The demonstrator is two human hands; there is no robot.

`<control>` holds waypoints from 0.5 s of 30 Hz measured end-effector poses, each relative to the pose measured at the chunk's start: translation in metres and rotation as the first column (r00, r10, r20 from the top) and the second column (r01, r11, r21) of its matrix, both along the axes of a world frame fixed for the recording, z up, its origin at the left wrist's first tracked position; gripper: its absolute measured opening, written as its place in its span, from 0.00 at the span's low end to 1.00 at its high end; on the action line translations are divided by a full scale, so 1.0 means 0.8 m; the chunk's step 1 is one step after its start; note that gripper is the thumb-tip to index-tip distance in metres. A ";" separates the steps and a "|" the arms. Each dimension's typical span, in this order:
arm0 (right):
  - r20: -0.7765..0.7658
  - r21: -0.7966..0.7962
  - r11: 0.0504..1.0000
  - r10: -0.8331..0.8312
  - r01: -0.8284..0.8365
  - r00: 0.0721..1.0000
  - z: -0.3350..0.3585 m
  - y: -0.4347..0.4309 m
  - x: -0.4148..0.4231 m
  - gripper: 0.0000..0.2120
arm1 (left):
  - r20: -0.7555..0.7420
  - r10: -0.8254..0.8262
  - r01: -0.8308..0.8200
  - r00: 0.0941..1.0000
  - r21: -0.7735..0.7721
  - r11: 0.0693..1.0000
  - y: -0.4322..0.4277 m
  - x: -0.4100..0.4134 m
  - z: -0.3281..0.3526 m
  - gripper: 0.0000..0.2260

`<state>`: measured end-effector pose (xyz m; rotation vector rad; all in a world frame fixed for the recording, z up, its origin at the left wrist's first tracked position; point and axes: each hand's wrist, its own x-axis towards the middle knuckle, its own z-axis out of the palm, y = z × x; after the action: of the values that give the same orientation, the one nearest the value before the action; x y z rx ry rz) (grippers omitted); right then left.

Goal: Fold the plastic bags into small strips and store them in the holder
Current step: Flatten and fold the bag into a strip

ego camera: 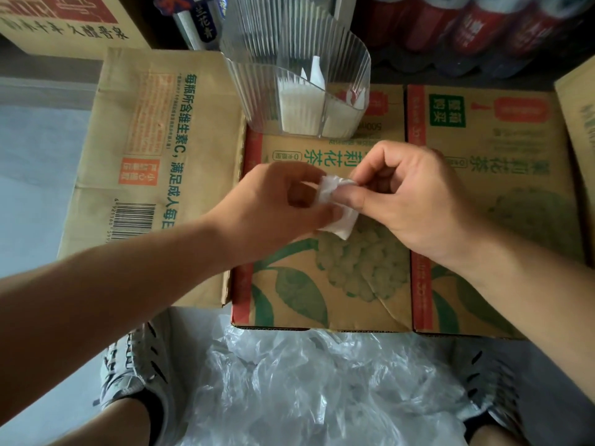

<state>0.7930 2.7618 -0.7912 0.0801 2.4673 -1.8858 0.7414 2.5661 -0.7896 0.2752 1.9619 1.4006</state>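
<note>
A small folded white plastic bag (335, 206) is held between both hands just above the cardboard box top (322, 284). My left hand (273, 207) pinches its left side with thumb and fingers. My right hand (415, 201) pinches its upper right end, the thumb lying over the fold. Behind the hands stands the clear ribbed plastic holder (257, 88), with folded white bags (301, 107) inside its compartments. A loose heap of clear plastic bags (322, 387) lies on the floor near my feet.
Several cardboard cartons form the work surface: one at the left (154, 149), another at the right (489, 194). Shrink-wrapped red bottles (476, 24) stand at the back right. My grey shoes (135, 368) flank the bag heap on the grey floor.
</note>
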 end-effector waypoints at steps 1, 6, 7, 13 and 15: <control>-0.011 -0.004 1.000 -0.011 0.011 1.000 0.001 0.000 0.001 0.13 | 0.083 -0.008 0.006 0.997 0.022 1.000 0.003 0.000 0.004 0.13; 0.022 -0.004 1.000 -0.022 0.022 1.000 0.002 0.001 0.004 0.12 | 0.309 -0.029 0.009 0.951 0.067 0.998 0.006 0.011 0.011 0.02; 0.042 -0.019 1.000 -0.024 0.024 0.999 0.002 0.001 0.003 0.12 | 0.329 -0.041 0.021 0.943 0.063 0.998 0.005 0.010 0.010 0.03; 0.117 -0.025 1.000 -0.002 0.005 0.993 -0.001 -0.001 0.006 0.12 | 0.447 -0.102 0.097 0.889 0.035 0.995 0.003 0.008 0.012 0.05; 0.119 -0.024 1.000 -0.009 0.012 0.993 -0.003 -0.001 0.006 0.12 | 0.426 -0.116 0.108 0.897 0.042 0.993 0.001 0.006 0.012 0.04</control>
<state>0.7976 2.7609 -0.7935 0.1984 2.3706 -1.8568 0.7465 2.5669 -0.7801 0.0748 1.5471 1.2764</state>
